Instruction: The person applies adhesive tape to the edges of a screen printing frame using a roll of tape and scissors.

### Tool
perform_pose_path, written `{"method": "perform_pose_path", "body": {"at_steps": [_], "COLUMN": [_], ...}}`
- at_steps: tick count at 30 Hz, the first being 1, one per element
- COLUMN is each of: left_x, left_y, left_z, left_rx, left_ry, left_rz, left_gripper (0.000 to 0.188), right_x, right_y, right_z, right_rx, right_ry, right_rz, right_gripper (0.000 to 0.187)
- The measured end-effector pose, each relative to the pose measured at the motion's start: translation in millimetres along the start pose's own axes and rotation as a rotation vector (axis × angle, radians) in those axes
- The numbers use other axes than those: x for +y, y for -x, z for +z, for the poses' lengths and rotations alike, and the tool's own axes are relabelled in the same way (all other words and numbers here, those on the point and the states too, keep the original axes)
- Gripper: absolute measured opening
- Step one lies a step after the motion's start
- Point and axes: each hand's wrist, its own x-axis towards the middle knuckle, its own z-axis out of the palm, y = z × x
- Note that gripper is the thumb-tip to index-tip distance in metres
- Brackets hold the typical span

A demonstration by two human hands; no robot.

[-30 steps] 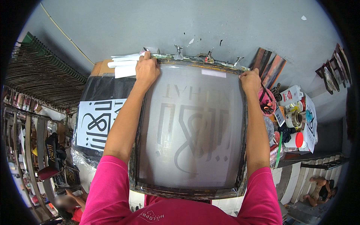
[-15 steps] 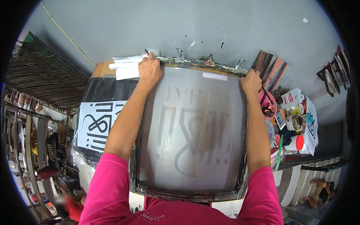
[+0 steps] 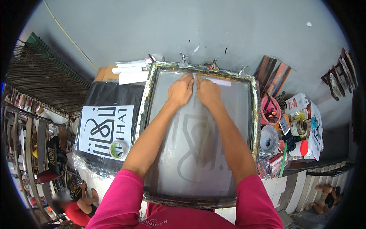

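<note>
In front of me lies a screen-printing frame [image 3: 143, 103], its dark, paint-stained rim around a pale grey mesh [image 3: 164, 152]. Large dark calligraphic shapes show faintly on the mesh. At the top of the mesh, just inside the far rim, my left hand [image 3: 181, 89] is closed with fingers bent. My right hand [image 3: 208, 91] is right beside it, also closed, fingertips at the same strip of mesh. Whatever the fingertips hold, if anything, is too small to make out. My forearms cover part of the mesh. Metal hinge clamps [image 3: 214, 64] stand along the far rim.
Left of the frame, a white sheet with black calligraphy [image 3: 103, 122] lies on a black board, bearing a cup with green contents [image 3: 116, 149]. On the right stand a pink bowl [image 3: 270, 108], a clear tub [image 3: 269, 138] and several paint containers. A grey wall [image 3: 152, 26] rises behind.
Both hands have left the frame's far corners and come together at the top middle of the mesh. The frame has shifted slightly right and toward me. The green cup is now uncovered.
</note>
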Motion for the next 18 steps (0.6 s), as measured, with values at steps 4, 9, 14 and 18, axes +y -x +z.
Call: {"method": "perform_pose_path", "body": {"at_steps": [4, 9, 14, 18], "left_x": [-12.7, -36.4, -40.5, -19.3], "left_y": [-10.5, -10.5, -14.5, -5.4], "left_z": [-8.8, -30.3, -31.6, -35.3], "left_rx": [0.029, 0.158, 0.213, 0.143], "left_ry": [0.038, 0.073, -0.109, -0.130], "left_rz": [-0.103, -0.361, -0.359, -0.389], "left_gripper": [0.031, 0.031, 0.035, 0.045], "right_x": [46.7, 98.2, 136.8, 142.9], "right_y": [3.8, 26.5, 15.3, 14.5], "right_z": [3.3, -36.5, -38.8, -32.4], "right_rx": [0.015, -0.023, 0.102, 0.097], "right_ry": [0.082, 0.112, 0.131, 0.111], "right_rz": [0.077, 0.232, 0.439, 0.488], "right_gripper": [0.033, 0.031, 0.035, 0.039]}}
